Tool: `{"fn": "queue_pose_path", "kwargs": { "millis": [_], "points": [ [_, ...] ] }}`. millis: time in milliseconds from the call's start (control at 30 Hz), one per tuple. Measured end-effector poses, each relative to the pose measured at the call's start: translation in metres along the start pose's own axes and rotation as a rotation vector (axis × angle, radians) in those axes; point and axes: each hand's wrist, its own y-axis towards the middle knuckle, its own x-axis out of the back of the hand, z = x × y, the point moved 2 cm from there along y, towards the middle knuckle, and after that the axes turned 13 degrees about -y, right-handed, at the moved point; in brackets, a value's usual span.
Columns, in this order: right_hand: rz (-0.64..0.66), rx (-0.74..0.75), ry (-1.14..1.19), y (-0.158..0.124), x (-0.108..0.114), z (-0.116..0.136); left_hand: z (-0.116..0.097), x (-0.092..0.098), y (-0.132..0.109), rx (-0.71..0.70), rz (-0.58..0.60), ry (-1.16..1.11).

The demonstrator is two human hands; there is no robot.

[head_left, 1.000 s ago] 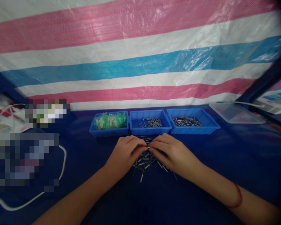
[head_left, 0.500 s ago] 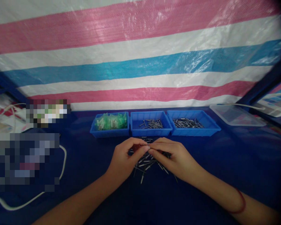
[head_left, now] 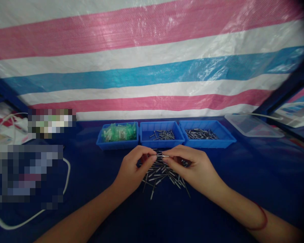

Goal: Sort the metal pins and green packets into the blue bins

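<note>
My left hand [head_left: 134, 168] and my right hand [head_left: 192, 167] meet fingertip to fingertip just above a loose pile of small metal pins [head_left: 160, 175] on the dark blue table cover [head_left: 167, 216]. Between the fingertips a single thin metal pin [head_left: 164, 156] lies level, pinched from both ends. Behind the hands stand three blue bins in a row. The left bin [head_left: 118, 144] holds green plastic pieces, the middle bin [head_left: 162, 141] and the right bin [head_left: 207, 141] hold metal pins.
A striped pink, white and blue tarp [head_left: 152, 67] hangs behind the bins. A clear plastic lid [head_left: 253, 126] lies at the back right. A white cable [head_left: 66, 179] loops on the table at the left, beside blurred items.
Both hands have lifted a little off the pile and drawn slightly apart, and one pin now shows between the fingertips. The view has shifted slightly.
</note>
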Motion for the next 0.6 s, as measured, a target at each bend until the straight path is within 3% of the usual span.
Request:
{"fn": "queue_pose_path", "kwargs": {
  "millis": [267, 333, 467, 600],
  "points": [
    [-0.066, 0.157, -0.155, 0.002, 0.012, 0.004, -0.003, -0.002, 0.001, -0.072, 0.189, 0.250],
    [-0.176, 0.154, -0.249, 0.009, 0.025, -0.006, -0.003, -0.001, 0.002, -0.059, 0.218, 0.347],
    [-0.447, 0.009, -0.509, 0.024, 0.059, -0.044, -0.005, 0.001, 0.003, -0.040, 0.321, 0.495],
    [-0.381, 0.053, -0.764, 0.034, 0.067, -0.067, -0.007, 0.002, 0.001, -0.050, 0.420, 0.576]
  ]
}}
